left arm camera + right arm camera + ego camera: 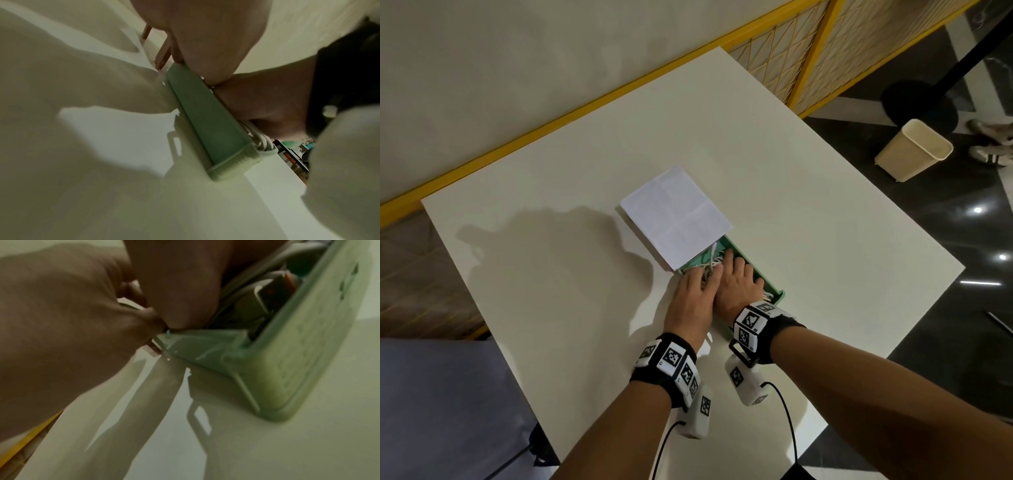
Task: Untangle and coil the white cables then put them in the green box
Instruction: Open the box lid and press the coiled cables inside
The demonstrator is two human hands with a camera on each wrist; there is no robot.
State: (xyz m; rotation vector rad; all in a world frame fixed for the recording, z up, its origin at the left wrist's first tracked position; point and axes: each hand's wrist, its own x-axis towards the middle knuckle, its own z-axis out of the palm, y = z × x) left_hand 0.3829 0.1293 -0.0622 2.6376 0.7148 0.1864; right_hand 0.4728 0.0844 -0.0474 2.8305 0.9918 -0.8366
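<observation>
Both of your hands lay flat with fingers extended, left hand (693, 286) and right hand (736, 281) side by side, pressing the white cables (710, 263) down into the green box (774, 291) on the tabletop (551, 274), a white sheet (676, 217) covering its far end.

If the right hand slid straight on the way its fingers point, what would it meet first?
Probably the white paper sheet lying over the far end of the green box. The right hand lies flat on the white cables, pointing that way; depth is unclear.

Cables (709, 264) in box (766, 274) on table (808, 219), paper (676, 216) over box's far end.
</observation>
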